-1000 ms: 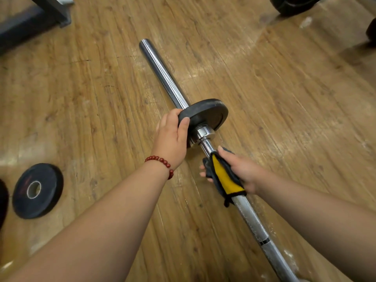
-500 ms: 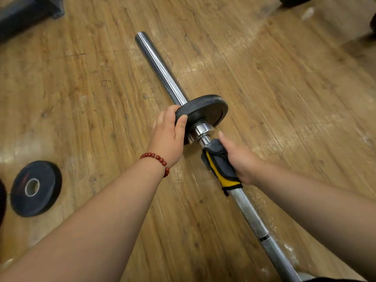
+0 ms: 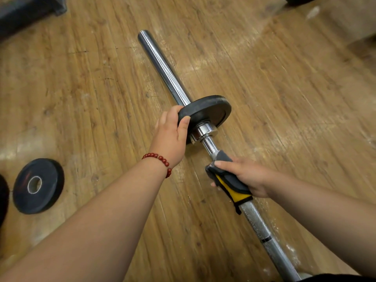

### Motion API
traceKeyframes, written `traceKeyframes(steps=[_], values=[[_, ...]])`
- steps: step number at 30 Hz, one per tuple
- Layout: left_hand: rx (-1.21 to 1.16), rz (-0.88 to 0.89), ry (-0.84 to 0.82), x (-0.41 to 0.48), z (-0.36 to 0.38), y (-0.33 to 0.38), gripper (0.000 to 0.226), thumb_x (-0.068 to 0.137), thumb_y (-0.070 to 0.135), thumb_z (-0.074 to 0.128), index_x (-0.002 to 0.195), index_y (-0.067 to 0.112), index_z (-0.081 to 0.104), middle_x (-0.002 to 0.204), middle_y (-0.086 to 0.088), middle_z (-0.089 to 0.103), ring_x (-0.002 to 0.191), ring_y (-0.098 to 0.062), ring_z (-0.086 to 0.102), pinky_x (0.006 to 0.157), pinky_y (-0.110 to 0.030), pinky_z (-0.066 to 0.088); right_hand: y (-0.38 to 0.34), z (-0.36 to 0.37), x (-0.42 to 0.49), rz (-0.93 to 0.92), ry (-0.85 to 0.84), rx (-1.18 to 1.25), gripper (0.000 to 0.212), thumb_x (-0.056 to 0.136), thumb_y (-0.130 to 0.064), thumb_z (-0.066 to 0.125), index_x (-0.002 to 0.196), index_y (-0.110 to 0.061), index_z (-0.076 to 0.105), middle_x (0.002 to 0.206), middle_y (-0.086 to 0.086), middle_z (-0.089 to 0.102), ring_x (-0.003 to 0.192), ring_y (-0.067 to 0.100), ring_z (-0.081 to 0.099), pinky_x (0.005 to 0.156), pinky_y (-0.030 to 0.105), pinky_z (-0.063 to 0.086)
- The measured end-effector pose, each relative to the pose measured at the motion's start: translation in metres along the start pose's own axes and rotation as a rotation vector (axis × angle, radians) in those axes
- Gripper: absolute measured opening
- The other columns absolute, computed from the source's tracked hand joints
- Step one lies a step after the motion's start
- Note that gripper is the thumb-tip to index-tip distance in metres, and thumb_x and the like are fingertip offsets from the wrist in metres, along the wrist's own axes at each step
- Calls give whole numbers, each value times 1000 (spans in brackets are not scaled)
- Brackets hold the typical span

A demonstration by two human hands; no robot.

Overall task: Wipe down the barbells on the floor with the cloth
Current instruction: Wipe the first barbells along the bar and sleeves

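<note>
**Both hands on the bar, cloth wrapped round the shaft**

The barbell (image 3: 162, 66) lay slantwise across the wooden floor (image 3: 284, 98), its bare chrome sleeve pointing away from the person and its knurled shaft running back toward them. One small black plate (image 3: 207, 110) sat on the sleeve, hard up against the shiny collar (image 3: 205, 130).

The left hand (image 3: 171, 137) gripped that plate by its near rim, thumb on the face toward the person and fingers curled over the far side. A string of red beads (image 3: 160, 159) circled that wrist.

The right hand (image 3: 246, 176) was closed round the shaft just short of the collar, with the grey and yellow cloth (image 3: 227, 180) wrapped between palm and steel. A tail of the cloth hung out below the hand along the bar.

Well off to the left, a second black plate (image 3: 38, 186) lay flat on the boards.
</note>
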State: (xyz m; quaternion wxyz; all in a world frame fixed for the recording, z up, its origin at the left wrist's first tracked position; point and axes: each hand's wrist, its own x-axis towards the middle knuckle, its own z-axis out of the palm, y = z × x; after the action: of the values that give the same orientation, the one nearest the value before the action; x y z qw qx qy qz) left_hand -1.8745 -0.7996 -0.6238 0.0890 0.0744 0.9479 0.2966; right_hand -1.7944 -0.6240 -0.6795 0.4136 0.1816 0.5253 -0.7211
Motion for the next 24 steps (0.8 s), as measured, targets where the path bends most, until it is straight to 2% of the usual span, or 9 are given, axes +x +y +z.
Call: traceKeyframes(steps=[3,5,7,12,14,16,18,22,24], values=[[17,5,21,1,2,1,37,102,37,30,133,20,40,112,7,39,113,-19,42,96,-36,39,-9,0,15,-13,163,-81,48,78,-43,75,107,-7,61,82,9,71,72,21,67,61,28,53],[15,21,26,3,3,2,37,101,37,30,132,19,41,112,5,40,112,-20,43,96,-37,39,-19,5,24,-86,216,-74,31,81,-39,73,97,-14,64,73,1,71,63,14,67,53,21,49],[12,28,24,4,3,1,37,101,36,30,132,18,42,112,5,41,112,-20,43,95,-36,39,-19,7,23,-117,197,-13,24,84,-34,69,97,-15,65,74,1,72,65,13,68,54,19,50],[19,13,7,0,1,-1,36,102,36,30,133,21,40,112,8,38,111,-16,40,93,-30,35,5,2,-4,63,84,-25,42,85,-35,69,109,-1,61,91,17,71,82,28,69,66,32,58],[14,6,17,0,2,1,37,102,36,30,133,21,40,112,7,40,111,-17,40,93,-31,35,-1,3,2,63,169,-82,43,79,-40,75,104,-6,63,86,14,73,75,26,69,66,34,58],[12,10,23,2,2,1,38,101,36,30,134,20,41,116,2,44,113,-19,42,96,-35,37,-16,8,15,14,272,-93,30,79,-36,75,94,-12,65,75,7,71,61,18,66,56,25,53],[16,15,29,2,3,1,38,101,35,31,134,19,41,118,0,46,113,-20,41,97,-34,36,-33,14,27,-45,349,-67,27,78,-31,77,94,-14,65,78,4,72,65,16,68,57,24,53],[17,10,22,1,2,1,38,102,35,31,135,19,41,114,6,41,114,-18,39,93,-27,30,-43,25,28,-94,428,-54,71,47,-55,84,104,-16,64,89,6,74,82,23,71,80,40,58],[16,17,19,2,0,0,38,101,34,31,134,19,41,114,4,42,113,-18,40,92,-27,29,-39,27,17,-97,404,-148,77,50,-63,81,107,-15,62,92,2,72,85,19,69,83,43,57]])
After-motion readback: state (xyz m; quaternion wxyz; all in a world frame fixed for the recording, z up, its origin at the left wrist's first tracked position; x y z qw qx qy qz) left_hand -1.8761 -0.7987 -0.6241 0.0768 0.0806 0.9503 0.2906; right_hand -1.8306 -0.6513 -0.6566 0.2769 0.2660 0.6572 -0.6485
